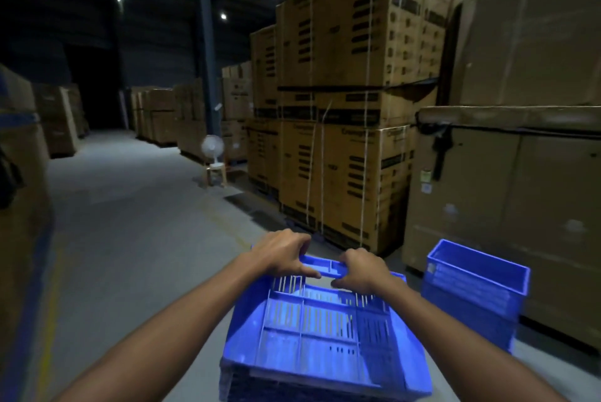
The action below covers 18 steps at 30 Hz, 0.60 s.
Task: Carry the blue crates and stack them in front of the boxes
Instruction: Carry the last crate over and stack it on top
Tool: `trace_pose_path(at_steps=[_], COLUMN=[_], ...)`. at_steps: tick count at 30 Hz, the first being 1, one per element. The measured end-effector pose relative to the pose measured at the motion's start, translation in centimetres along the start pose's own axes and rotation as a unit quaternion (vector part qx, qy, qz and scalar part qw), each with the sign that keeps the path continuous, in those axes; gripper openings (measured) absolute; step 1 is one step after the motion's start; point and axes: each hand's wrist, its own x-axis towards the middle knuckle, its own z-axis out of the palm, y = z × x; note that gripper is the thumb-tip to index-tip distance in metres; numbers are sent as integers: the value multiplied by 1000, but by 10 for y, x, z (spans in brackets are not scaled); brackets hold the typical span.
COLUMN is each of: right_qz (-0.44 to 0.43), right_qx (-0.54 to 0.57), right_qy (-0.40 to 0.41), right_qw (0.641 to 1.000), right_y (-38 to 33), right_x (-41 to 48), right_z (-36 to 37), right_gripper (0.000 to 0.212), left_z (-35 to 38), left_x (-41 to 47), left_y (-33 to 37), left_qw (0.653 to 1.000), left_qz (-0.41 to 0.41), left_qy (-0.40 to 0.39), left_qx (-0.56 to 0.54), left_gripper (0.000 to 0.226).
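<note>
I hold a blue slotted crate in front of me, its open inside facing up. My left hand and my right hand both grip its far rim, side by side. At least one more crate seems nested under it, though the dark lower edge is hard to read. To the right, a stack of blue crates stands on the floor against a large brown carton. Tall strapped cardboard boxes rise behind my hands.
A grey concrete aisle runs ahead on the left, with a yellow line near its left edge. A small white fan on a wooden stool stands beside the boxes. More cartons line the left side and the far end.
</note>
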Motion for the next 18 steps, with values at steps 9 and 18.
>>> trace_pose_path(at_steps=[9, 18], right_qz=[89, 112], right_qx=[-27, 86], right_qy=[90, -59], right_qw=[992, 988], right_y=[100, 223], right_x=[49, 117], right_z=[-5, -40], right_gripper=[33, 77], left_z=[35, 46], left_x=[147, 315], left_y=[19, 7], left_qw=[994, 969], left_qz=[99, 245], left_qy=[3, 22], left_qx=[-40, -23], left_gripper=[66, 63])
